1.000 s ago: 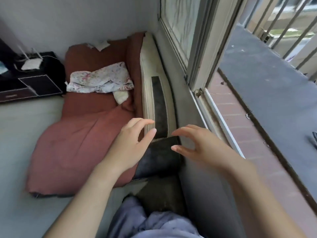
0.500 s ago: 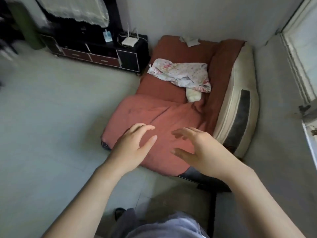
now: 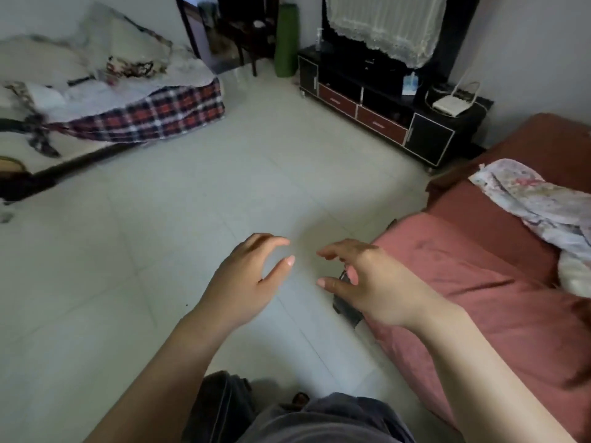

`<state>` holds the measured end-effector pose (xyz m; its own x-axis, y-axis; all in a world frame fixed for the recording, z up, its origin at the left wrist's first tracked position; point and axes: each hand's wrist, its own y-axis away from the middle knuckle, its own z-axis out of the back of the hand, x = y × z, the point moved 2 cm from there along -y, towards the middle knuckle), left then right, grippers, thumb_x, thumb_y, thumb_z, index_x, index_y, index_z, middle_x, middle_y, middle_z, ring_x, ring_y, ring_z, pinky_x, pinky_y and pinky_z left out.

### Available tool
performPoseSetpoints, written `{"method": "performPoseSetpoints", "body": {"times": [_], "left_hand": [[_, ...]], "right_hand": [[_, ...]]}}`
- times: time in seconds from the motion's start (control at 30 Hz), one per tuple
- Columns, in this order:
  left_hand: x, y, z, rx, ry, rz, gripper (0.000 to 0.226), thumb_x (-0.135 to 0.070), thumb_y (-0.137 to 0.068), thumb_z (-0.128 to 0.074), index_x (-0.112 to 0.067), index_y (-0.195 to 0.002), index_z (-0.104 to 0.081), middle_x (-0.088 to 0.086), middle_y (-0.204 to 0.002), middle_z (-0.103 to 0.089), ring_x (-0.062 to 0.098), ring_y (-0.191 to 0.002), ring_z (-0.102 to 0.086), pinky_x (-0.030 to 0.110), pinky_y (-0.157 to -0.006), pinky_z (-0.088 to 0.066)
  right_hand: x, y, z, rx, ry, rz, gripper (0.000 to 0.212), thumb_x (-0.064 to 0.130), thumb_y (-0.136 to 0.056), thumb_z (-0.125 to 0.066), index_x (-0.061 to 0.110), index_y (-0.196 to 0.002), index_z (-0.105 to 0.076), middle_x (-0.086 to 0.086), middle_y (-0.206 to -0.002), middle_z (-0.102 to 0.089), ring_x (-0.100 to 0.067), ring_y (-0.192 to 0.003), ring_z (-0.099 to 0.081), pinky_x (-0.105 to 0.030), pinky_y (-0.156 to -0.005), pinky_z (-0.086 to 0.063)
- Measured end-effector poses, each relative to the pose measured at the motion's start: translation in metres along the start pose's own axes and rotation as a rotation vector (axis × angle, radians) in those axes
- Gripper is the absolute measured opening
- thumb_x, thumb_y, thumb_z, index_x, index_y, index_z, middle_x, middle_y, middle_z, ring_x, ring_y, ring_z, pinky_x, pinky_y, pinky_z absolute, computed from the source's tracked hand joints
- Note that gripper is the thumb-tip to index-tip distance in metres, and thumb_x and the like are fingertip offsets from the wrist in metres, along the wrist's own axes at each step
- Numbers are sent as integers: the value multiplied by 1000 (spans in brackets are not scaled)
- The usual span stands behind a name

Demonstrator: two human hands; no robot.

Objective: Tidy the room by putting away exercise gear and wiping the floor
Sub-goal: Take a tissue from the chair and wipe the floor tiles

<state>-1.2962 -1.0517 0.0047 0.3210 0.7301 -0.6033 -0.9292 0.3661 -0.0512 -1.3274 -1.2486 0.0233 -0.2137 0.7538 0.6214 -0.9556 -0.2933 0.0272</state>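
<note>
Head view: left hand (image 3: 246, 282) and right hand (image 3: 367, 282) hover empty, fingers loosely curled, above the floor (image 3: 192, 219). A rolled green mat (image 3: 287, 39) stands far, beside the cabinet (image 3: 383, 100). Probably scanning for gear; next means crossing over.

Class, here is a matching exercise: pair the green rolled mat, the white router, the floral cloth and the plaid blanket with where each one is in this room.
Things:
1 green rolled mat
2 white router
3 floral cloth
4 plaid blanket

Places:
A on the red mattress
B on top of the dark cabinet
C standing upright by the far wall
D over the edge of the bed on the left

Pairs: 1-C, 2-B, 3-A, 4-D.
</note>
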Motion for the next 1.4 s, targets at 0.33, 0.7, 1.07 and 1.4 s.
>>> {"method": "performPoseSetpoints", "body": {"times": [0.33,0.7,1.07,1.4], "left_hand": [[87,-35,37,-111,32,238,35,-44,-93,-43,-32,-125,-50,-15,-128,-49,5,-118,-46,26,-96,-40],[145,-254,51,14,34,160,37,-47,-92,-42,-32,-126,-50,-14,-129,-48,6,-114,-48,27,-90,-46],[243,-403,126,-120,-15,325,41,-49,-91,-40,-32,-128,-49,-10,-133,-47,10,-119,-46,26,-90,-43],[405,-519,226,-236,-9,460,41,-49,-91,-40,-32,-128,-48,-11,-134,-47,7,-118,-46,20,-82,-38]], "right_hand": [[12,-128,-36,130,-2,116,62,46,-85,-58,26,-139,-36,11,-136,-43,-7,-127,-37,-17,-100,-29],[-68,-314,25,94,-5,-22,51,40,-86,-61,21,-131,-48,8,-126,-53,-5,-113,-49,-14,-91,-34],[-65,-533,33,174,-42,73,48,50,-88,-50,32,-132,-43,22,-131,-42,6,-116,-38,-9,-86,-31],[-3,-781,-7,320,4,219,45,52,-89,-48,36,-131,-42,24,-127,-43,6,-112,-40,-1,-77,-28]]}}
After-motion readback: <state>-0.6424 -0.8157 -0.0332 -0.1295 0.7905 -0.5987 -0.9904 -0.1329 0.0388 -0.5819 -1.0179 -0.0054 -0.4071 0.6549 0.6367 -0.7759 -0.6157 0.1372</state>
